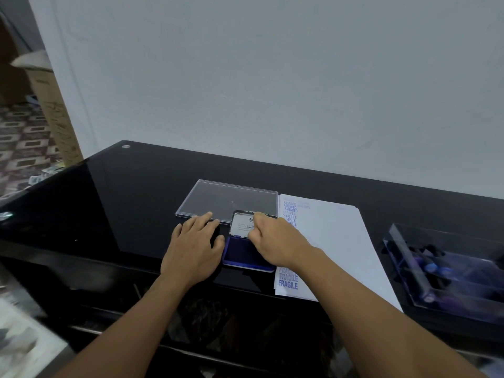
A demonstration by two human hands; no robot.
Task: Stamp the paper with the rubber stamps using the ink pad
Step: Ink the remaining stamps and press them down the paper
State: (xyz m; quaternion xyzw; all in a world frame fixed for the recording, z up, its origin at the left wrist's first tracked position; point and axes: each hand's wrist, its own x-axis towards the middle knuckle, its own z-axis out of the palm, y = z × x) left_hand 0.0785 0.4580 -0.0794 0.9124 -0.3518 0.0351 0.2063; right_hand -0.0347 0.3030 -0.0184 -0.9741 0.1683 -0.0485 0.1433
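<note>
The blue ink pad point(239, 255) lies open on the black glass table point(122, 203), its lid point(241, 224) tilted up at the far side. My right hand point(275, 241) reaches over the pad and pinches the lid's right edge. My left hand point(195, 246) lies flat on the table just left of the pad, fingers spread, thumb against the pad's side. The white paper point(335, 241) lies right of the pad and carries blue prints reading AMENDED, SAMPLE and FRAGILE down its left margin. No stamp is in either hand.
A clear plastic cover point(229, 199) lies flat behind the pad and my left hand. A clear tray point(450, 271) holding several stamps sits at the far right. A cardboard box point(51, 105) stands on the floor beyond the table's left end.
</note>
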